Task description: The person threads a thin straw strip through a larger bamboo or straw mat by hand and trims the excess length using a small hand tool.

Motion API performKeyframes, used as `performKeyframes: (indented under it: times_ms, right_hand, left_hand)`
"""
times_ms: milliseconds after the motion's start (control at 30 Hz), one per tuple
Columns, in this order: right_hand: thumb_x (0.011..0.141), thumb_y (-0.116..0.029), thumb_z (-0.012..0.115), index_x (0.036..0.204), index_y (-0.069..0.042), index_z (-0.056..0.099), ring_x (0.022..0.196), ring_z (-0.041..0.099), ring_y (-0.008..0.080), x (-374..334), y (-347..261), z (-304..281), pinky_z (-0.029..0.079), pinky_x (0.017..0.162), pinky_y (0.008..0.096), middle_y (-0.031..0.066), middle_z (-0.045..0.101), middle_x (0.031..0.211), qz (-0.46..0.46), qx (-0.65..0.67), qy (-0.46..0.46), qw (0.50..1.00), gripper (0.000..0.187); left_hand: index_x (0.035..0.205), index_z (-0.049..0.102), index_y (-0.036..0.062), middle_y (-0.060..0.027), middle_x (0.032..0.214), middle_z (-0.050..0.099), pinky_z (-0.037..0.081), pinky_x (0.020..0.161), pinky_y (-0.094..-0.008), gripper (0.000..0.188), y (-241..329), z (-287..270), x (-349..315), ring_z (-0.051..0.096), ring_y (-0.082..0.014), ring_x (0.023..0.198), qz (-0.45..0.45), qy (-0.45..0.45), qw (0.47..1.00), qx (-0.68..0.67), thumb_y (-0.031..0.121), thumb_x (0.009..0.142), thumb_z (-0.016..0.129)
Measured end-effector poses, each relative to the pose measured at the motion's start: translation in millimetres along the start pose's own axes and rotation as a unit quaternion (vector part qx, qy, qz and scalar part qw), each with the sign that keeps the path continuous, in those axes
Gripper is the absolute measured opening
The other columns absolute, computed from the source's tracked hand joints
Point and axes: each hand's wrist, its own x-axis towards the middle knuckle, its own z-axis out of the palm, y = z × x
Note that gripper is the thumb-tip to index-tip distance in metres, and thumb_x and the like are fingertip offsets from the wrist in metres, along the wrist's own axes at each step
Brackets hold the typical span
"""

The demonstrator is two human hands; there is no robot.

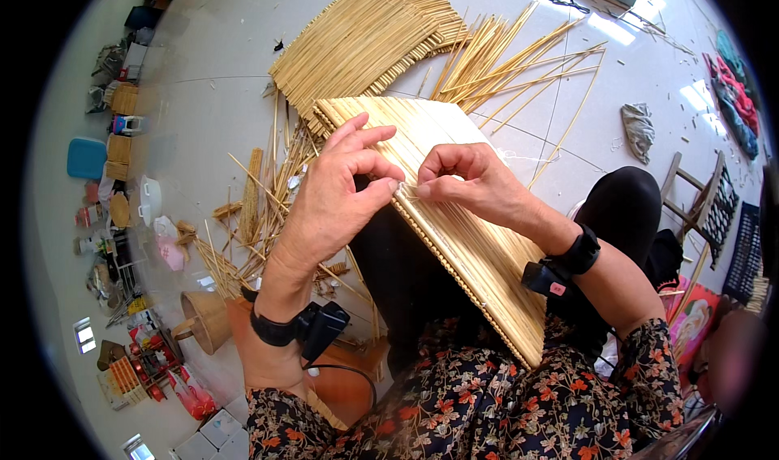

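Note:
Across my lap lies a panel of straw stalks (pixel 454 225), laid side by side, with a beaded-looking bound edge running toward me. My left hand (pixel 345 180) is at this edge, thumb and index finger pinched together and the other fingers raised. A small whitish bit shows at its fingertips. Just to the right, my right hand (pixel 479 182) hovers over the panel with thumb and index finger pinched and the rest curled. What is in either pinch is too fine to make out. Thin white thread (pixel 513 155) shows beyond the right hand.
Finished-looking straw panels (pixel 357 42) lie stacked on the tiled floor ahead. Loose stalks (pixel 503 62) fan out beside them, and more straw scraps (pixel 251 208) lie at left. A wooden bucket-like vessel (pixel 204 322) stands lower left; a small stool (pixel 698 196) is at right.

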Motion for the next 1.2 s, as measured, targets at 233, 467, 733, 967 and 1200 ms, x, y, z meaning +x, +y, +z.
performKeyframes:
  times_ms: [233,467,733,967,1200]
  right_hand:
    - [0.093,-0.01,0.07,0.093,-0.004,0.073,0.084,0.061,0.0049,-2.7,-1.7,-5.0,0.05,0.08,0.0242,-0.0022,0.07,0.086,0.008,0.08,-0.044,0.996,0.007]
    - [0.091,-0.01,0.073,0.093,-0.004,0.073,0.084,0.061,0.0052,-0.6,4.4,-5.4,0.05,0.08,0.0243,-0.0023,0.07,0.086,0.007,0.05,-0.035,0.998,0.006]
    - [0.088,-0.011,0.075,0.092,-0.004,0.072,0.083,0.061,0.0054,-0.6,-1.1,-6.9,0.049,0.079,0.0246,-0.0024,0.07,0.084,0.01,0.026,-0.054,0.998,0.007]
    - [0.087,-0.01,0.075,0.092,-0.004,0.072,0.084,0.062,0.0065,-0.9,-1.1,-8.8,0.049,0.081,0.025,-0.0016,0.071,0.085,0.008,0.036,-0.069,0.997,0.007]
    - [0.088,-0.011,0.074,0.092,-0.004,0.072,0.084,0.063,0.007,-0.6,-6.0,-8.7,0.05,0.082,0.0259,-0.0007,0.072,0.086,0.024,0.034,-0.068,0.997,0.008]
  left_hand:
    - [0.094,0.079,0.0059,-0.0176,0.145,0.061,0.032,0.122,-0.0484,0.013,-1.4,-1.6,0.6,0.037,-0.0376,0.151,0.005,-0.01,1.0,0.002,0.012,0.085,0.073]
    - [0.095,0.079,0.0062,-0.0178,0.145,0.061,0.032,0.122,-0.0487,0.013,-1.2,-2.5,1.1,0.036,-0.0373,0.151,0.007,-0.017,1.0,0.002,0.012,0.085,0.073]
    - [0.094,0.079,0.006,-0.0143,0.146,0.061,0.027,0.123,-0.0489,0.011,-0.4,-1.7,-0.6,0.033,-0.0357,0.153,0.002,-0.014,1.0,-0.008,0.01,0.085,0.074]
    - [0.097,0.078,0.0059,-0.0146,0.147,0.061,0.027,0.124,-0.0477,0.013,0.0,0.1,-2.1,0.033,-0.0347,0.154,0.008,-0.003,1.0,-0.012,0.009,0.086,0.073]
    - [0.116,0.075,0.0077,-0.015,0.155,0.052,0.033,0.122,-0.0436,0.034,9.4,-3.6,-12.6,0.04,-0.0322,0.151,0.01,0.036,0.997,-0.064,0.005,0.082,0.073]
